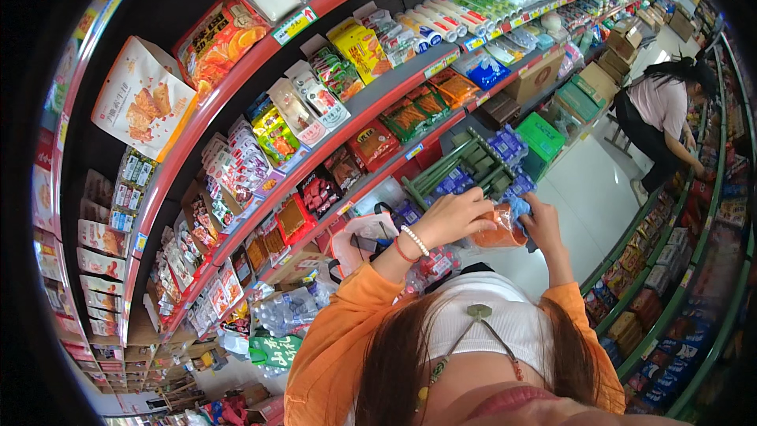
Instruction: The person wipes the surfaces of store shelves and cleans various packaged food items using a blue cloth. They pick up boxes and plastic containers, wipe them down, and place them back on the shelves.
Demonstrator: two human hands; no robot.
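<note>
An orange item in clear plastic wrapping [500,226] is held in front of my body. My left hand [464,216], with a beaded bracelet and a red band at the wrist, grips its near-left side. At its right side, my right hand [543,220] holds a crumpled blue cloth [520,208] against the wrapping. The fingers of the right hand are partly hidden by the cloth and the package. Just beyond my hands stands a green slatted rack or stool [467,160] with purple-wrapped packs [507,145] around it.
Packaged snacks fill the red-edged shelves [378,92] on my left. Green-edged shelves [665,284] with goods run along the right. Ahead in the aisle [582,189], a person [656,112] bends toward the right shelves. A green box [539,141] and cardboard boxes [624,41] line the floor.
</note>
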